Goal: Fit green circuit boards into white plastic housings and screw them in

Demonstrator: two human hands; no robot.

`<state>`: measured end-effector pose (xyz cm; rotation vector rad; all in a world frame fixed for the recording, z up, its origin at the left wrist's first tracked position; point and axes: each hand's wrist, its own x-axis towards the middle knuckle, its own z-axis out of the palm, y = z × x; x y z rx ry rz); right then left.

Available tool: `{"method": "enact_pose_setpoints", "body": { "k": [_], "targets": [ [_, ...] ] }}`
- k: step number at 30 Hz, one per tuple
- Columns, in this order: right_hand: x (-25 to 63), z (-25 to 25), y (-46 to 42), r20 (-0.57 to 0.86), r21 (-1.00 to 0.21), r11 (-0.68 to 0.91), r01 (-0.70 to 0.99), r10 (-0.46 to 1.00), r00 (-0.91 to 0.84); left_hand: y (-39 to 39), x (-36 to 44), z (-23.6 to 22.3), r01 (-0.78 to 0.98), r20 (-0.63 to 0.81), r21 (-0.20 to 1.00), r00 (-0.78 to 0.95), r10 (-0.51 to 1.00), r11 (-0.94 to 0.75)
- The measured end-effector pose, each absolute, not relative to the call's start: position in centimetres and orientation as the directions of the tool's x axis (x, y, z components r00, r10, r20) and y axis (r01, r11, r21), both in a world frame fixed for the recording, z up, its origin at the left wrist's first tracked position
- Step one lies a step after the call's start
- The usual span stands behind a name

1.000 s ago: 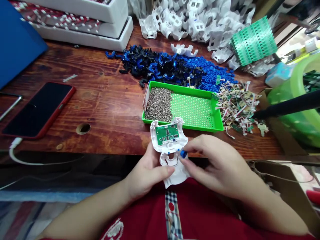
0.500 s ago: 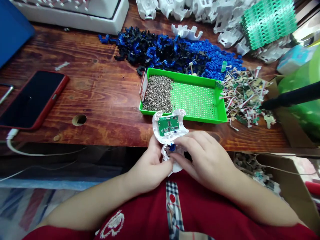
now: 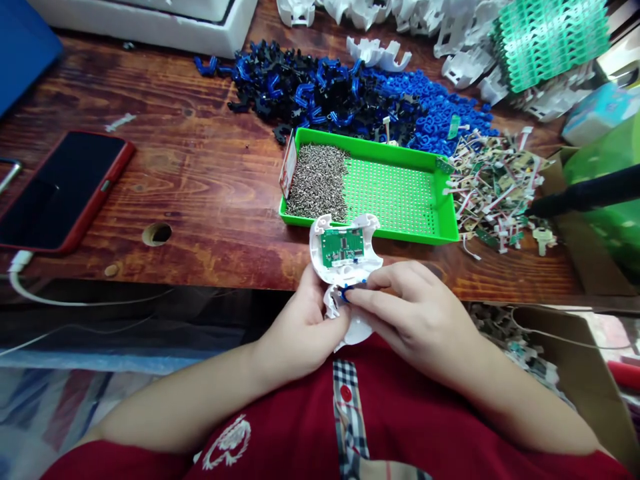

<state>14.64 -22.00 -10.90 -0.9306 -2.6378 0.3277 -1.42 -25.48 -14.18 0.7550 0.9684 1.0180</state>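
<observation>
My left hand (image 3: 307, 323) is closed around a white plastic shell (image 3: 320, 267) from the left, below the table's front edge. A green circuit board (image 3: 343, 247) lies inside the upper part of the shell. Below the board, the fingertips of my right hand (image 3: 405, 303) press together on a small blue plastic part (image 3: 346, 291) at the shell's narrow middle. The shell's lower white end (image 3: 357, 331) shows under my fingers. My fingers hide part of the blue piece.
Past the shell stands a green tray (image 3: 400, 233) with many small screws (image 3: 317, 180). Behind it lie black and blue parts (image 3: 310, 93), blue pieces (image 3: 440, 103) and white shells (image 3: 380, 53). Wired boards (image 3: 495, 187) are heaped right, a phone (image 3: 60, 187) lies left.
My right hand's fingers have shifted slightly on the blue part, and its index finger now reaches straighter across it. The shell stays in my left hand. The whole view has moved a little.
</observation>
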Motion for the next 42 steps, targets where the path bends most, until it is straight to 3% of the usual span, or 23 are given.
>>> {"method": "enact_pose_setpoints", "body": {
  "k": [11,17,21,25,29,33,36,39,42],
  "targets": [
    [14.2,-10.8,-22.1,0.218,-0.328,0.716,0.616,0.692,-0.688,-25.4,-1.7,-14.7,-0.287,-0.136,0.933,0.281,0.950,0.218],
    [14.0,-11.6,-22.5,0.303,-0.270,0.708,0.653,0.706,-0.640,-25.5,-1.6,-14.8,-0.253,-0.116,0.949,0.268,0.956,0.187],
    [14.0,-11.6,-22.3,0.287,-0.214,0.735,0.643,0.676,-0.678,-25.4,-1.5,-14.3,-0.306,-0.172,0.918,0.272,0.947,0.254],
    [14.5,-10.9,-22.2,0.237,-0.328,0.748,0.577,0.657,-0.716,-25.1,-1.6,-14.1,-0.397,-0.273,0.841,0.274,0.922,0.368],
    [15.5,-10.8,-22.4,0.343,-0.450,0.689,0.569,0.721,-0.602,-25.1,-1.8,-14.6,-0.442,-0.343,0.785,0.274,0.898,0.435],
    [18.0,-11.7,-22.2,0.536,-0.443,0.571,0.692,0.787,-0.306,-25.2,-2.2,-14.8,-0.420,-0.407,0.762,0.282,0.869,0.493],
    [21.5,-12.8,-21.5,0.602,-0.421,0.323,0.847,0.799,-0.006,-25.2,-2.5,-14.6,-0.341,-0.474,0.739,0.349,0.808,0.581],
    [25.4,-14.0,-20.9,0.428,-0.448,-0.013,0.894,0.875,0.227,-24.9,-2.3,-14.3,-0.277,-0.532,0.678,0.453,0.715,0.680],
    [27.7,-15.0,-20.5,0.308,-0.393,-0.061,0.917,0.931,0.194,-24.3,-1.8,-13.8,-0.281,-0.567,0.590,0.523,0.636,0.757]
  ]
}}
